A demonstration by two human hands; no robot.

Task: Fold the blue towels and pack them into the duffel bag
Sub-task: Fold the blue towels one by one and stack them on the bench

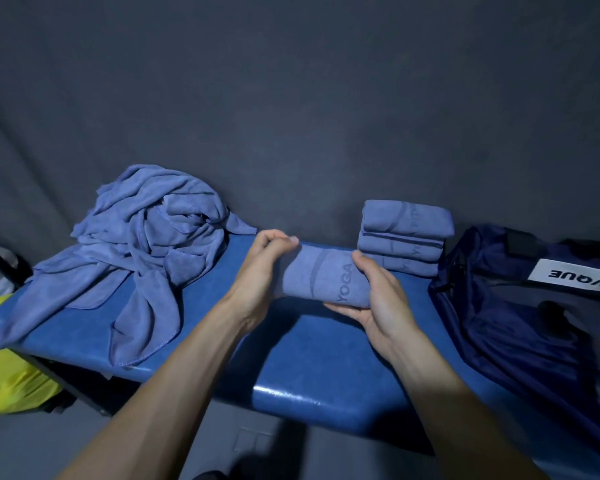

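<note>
The left hand (257, 271) and the right hand (371, 299) hold a folded blue microfibre towel stamped YOGA (321, 278) between them, just above the middle of the glossy blue padded surface (326, 393), near its far edge. The left grip curls over the towel's left end, thumb on top. The right grip cups the right end from below, its fingers bent round the underside.

The step in hand looks like moving this bundle onto the stack of three folded blue towels (404, 237), which sits at the far edge just to the right. To do it well, keep both ends pinched so the layers do not slide apart. Set it down square on the stack, edges aligned, and press it flat before letting go.

The cloth looks soft, thin and limp, with stitched hems. It should hold a fold only under light pressure. A rumpled heap of unfolded blue towels (136, 258) covers the surface's left end. The dark navy nylon duffel bag with a white label (520, 317) slumps at the right end, slick and shapeless.
</note>
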